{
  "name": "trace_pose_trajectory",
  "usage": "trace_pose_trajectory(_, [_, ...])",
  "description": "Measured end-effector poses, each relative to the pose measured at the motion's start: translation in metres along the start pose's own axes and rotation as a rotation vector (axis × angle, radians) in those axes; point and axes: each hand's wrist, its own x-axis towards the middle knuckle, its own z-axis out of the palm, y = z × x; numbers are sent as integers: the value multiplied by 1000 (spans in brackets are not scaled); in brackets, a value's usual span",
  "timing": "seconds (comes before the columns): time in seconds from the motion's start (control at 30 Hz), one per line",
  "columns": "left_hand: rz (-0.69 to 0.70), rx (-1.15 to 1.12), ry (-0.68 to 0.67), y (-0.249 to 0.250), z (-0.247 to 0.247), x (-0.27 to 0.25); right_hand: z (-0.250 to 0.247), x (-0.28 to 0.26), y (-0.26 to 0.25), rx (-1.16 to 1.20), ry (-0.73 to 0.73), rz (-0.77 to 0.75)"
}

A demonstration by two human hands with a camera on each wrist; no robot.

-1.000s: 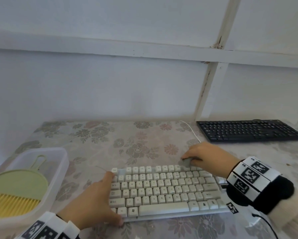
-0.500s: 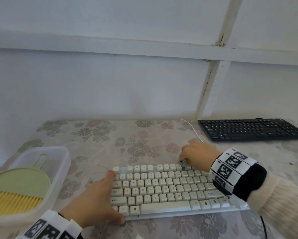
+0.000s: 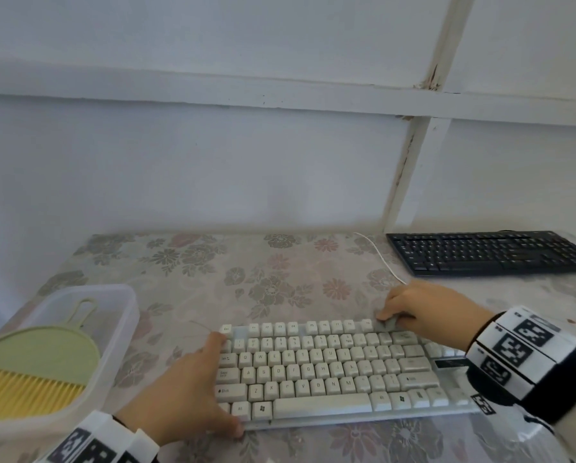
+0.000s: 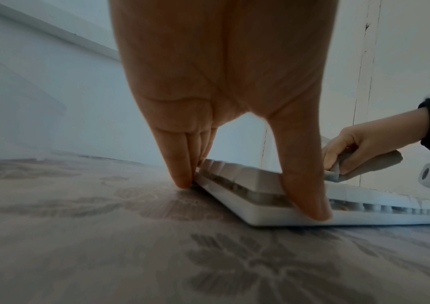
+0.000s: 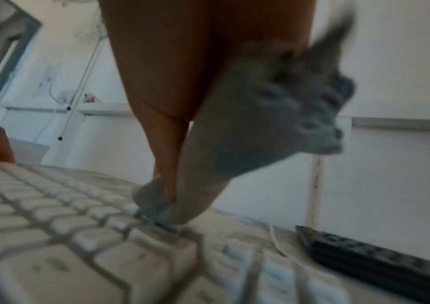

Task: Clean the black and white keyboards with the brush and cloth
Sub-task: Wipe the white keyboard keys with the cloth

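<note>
The white keyboard (image 3: 313, 365) lies on the flowered table in front of me. My left hand (image 3: 219, 385) holds its left end, with the fingers at the far corner and the thumb (image 4: 307, 195) on the near edge. My right hand (image 3: 413, 312) grips a bunched grey cloth (image 3: 388, 324) and presses it on the right end of the top key row. In the right wrist view, the loose end of the cloth (image 5: 273, 115) sticks up behind the palm. The black keyboard (image 3: 486, 252) lies at the far right. The yellow-green brush (image 3: 29, 369) lies in a tub.
A clear plastic tub (image 3: 126, 315) stands at the left table edge, close to my left hand. The white keyboard's cable (image 3: 376, 255) runs back toward the wall past the black keyboard. A white wall borders the table at the back.
My right wrist swung left and then back to the right, while the cloth stayed at the right end of the top key row. My left hand has kept its hold.
</note>
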Motion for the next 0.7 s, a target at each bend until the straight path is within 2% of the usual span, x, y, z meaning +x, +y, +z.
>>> trace_pose_trajectory(0.13, [-2, 3, -4, -1, 0, 2, -6, -2, 8, -70, -25, 92])
trace_pose_trajectory(0.2, [-6, 2, -5, -1, 0, 2, -11, 1, 5, -88, 12, 117])
trace_pose_trajectory(0.3, [-14, 6, -6, 0, 0, 2, -13, 6, -9, 60, 73, 4])
trace_pose_trajectory(0.4, [-10, 12, -5, 1, -1, 1, -1, 7, -24, 29, 12, -88])
trace_pose_trajectory(0.57, [12, 21, 4, 0, 0, 1, 6, 11, -34, -115, 19, -1])
trace_pose_trajectory(0.7, [17, 17, 7, 0, 1, 0, 5, 25, -30, -109, 10, 29])
